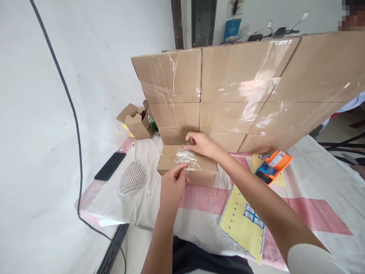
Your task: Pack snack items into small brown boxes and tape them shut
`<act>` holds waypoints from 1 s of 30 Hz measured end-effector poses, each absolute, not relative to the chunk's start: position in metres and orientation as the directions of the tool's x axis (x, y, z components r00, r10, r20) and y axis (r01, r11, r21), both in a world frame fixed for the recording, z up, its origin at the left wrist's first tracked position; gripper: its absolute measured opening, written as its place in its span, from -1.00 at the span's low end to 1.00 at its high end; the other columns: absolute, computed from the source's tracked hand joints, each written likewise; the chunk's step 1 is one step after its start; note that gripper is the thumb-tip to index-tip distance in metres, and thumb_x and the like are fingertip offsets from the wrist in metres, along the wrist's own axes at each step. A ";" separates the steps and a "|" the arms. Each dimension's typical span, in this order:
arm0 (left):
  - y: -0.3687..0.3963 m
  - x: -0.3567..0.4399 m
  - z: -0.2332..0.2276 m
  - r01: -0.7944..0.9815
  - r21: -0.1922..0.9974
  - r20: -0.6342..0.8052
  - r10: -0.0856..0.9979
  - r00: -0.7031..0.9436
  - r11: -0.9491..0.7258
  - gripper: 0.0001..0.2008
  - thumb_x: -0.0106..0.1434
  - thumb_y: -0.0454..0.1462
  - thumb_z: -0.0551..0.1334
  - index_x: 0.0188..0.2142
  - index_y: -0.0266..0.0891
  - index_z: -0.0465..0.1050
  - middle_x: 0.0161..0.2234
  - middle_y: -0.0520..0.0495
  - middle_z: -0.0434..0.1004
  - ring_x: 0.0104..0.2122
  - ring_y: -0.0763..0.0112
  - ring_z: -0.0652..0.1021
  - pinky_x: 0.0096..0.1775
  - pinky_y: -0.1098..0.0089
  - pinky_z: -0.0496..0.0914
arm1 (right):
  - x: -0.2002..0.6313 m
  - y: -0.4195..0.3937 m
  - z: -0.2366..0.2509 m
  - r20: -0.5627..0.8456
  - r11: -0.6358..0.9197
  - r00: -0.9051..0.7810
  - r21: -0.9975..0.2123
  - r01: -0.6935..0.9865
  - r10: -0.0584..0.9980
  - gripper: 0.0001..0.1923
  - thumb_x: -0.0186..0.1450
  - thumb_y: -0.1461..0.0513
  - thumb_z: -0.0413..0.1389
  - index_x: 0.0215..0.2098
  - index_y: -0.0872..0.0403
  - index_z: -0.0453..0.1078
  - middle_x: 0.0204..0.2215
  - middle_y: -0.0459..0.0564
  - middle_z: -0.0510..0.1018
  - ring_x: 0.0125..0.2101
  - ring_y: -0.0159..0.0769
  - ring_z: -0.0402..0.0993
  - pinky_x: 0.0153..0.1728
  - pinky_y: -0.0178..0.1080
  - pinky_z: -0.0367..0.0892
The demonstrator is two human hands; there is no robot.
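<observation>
A small brown cardboard box (pixel 203 177) lies on the cloth in front of me, a crinkled patch of clear tape (pixel 185 156) shining across its top. At the near edge of that top, my left hand (pixel 174 182) has its thumb and forefinger pinched at the tape's end. My right hand (pixel 201 144) reaches in over the far edge, fingers curled and thumb tip down on the tape's other end. The thin film between the fingertips is hard to make out.
Large taped cartons (pixel 230 83) stand stacked right behind the box. Leftward are a small opened carton (pixel 139 127), a white perforated paddle (pixel 132 179) and a black phone (pixel 110 166). Rightward lie an orange-and-blue tape dispenser (pixel 273 166) and a yellow sheet (pixel 242 224). A black cable (pixel 75 118) hangs left.
</observation>
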State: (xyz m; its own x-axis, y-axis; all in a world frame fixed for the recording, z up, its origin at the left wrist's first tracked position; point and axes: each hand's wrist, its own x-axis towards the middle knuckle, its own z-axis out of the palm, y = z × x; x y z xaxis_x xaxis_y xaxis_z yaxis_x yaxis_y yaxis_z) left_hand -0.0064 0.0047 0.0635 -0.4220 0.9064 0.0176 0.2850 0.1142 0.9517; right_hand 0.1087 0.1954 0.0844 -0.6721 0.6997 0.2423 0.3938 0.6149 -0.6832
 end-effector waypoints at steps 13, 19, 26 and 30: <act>0.010 -0.013 0.005 0.447 0.893 0.245 0.889 -0.386 -0.052 -0.58 0.45 -0.09 0.09 0.21 -0.08 0.46 -0.55 0.08 0.47 -0.50 0.42 0.47 -0.30 0.41 0.34 | 0.104 0.214 0.081 -0.013 0.382 -0.655 -0.803 0.457 0.756 -0.72 0.22 0.04 0.19 -0.45 0.09 0.42 -0.49 -0.12 0.48 -0.43 -0.36 0.35 -0.35 -0.28 0.21; 0.018 -0.009 -0.029 0.665 0.745 0.391 0.843 -0.369 -0.054 -0.52 0.50 -0.16 0.00 0.34 -0.16 0.31 -0.43 -0.02 0.59 -0.46 0.41 0.52 -0.29 0.43 0.33 | 0.098 0.215 0.085 -0.017 0.308 -0.473 -0.737 0.602 0.881 -0.78 0.20 0.20 0.18 -0.57 0.11 0.34 -0.59 -0.08 0.39 -0.50 -0.35 0.28 -0.40 -0.25 0.19; -0.002 -0.003 -0.043 0.844 0.522 0.222 0.935 -0.277 0.126 -0.37 0.46 -0.29 0.01 0.47 -0.27 -0.05 -0.36 -0.12 0.64 -0.40 0.29 0.59 -0.36 0.39 0.27 | 0.161 0.158 0.089 0.112 0.465 -0.613 -0.760 0.455 0.782 -0.58 0.35 -0.04 0.12 0.00 0.03 0.49 -0.02 0.04 0.55 0.03 -0.11 0.46 0.06 -0.12 0.36; -0.010 -0.010 -0.047 0.812 0.573 0.132 0.966 -0.224 0.110 -0.38 0.44 -0.26 0.04 0.46 -0.18 0.03 -0.42 -0.05 0.61 -0.43 0.31 0.56 -0.37 0.40 0.23 | 0.192 0.105 0.052 0.290 0.593 -0.624 -0.723 0.353 0.725 0.08 0.11 -0.12 0.37 0.45 -0.06 0.01 0.44 0.18 -0.09 0.45 0.11 -0.13 0.38 0.12 0.04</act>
State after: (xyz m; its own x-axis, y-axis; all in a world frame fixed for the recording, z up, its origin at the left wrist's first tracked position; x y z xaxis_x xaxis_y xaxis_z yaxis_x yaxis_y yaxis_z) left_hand -0.0097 -0.0098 -0.0469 -0.2239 0.9656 0.1323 0.8124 0.1099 0.5727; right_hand 0.1923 0.1049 0.0518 -0.6241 0.7254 0.2903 0.3532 0.5934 -0.7233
